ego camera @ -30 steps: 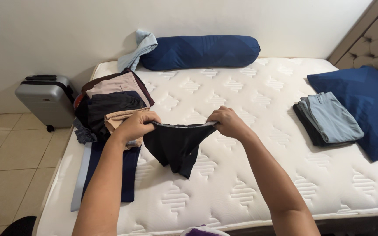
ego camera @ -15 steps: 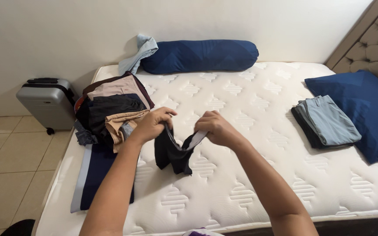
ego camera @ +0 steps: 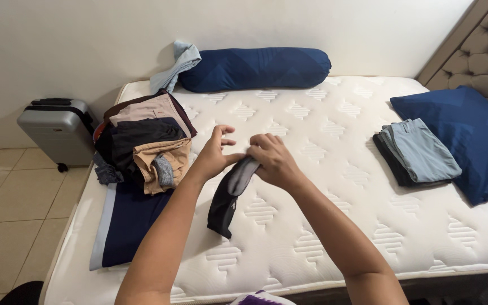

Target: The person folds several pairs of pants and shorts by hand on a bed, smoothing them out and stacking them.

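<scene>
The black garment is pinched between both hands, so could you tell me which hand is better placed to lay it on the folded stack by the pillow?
Probably the right hand: the folded stack lies on its side, whereas the left hand would cross over.

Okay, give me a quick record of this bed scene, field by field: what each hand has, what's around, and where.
Left hand: pinching the top of the black garment, fingers partly spread
Right hand: grip closed on the same garment's top edge
Garment state: folded narrow, hanging down over the mattress
Left of hands: unfolded clothes pile
Right side: folded stack beside the blue pillow
Far edge: blue bolster
Floor: grey suitcase
</scene>
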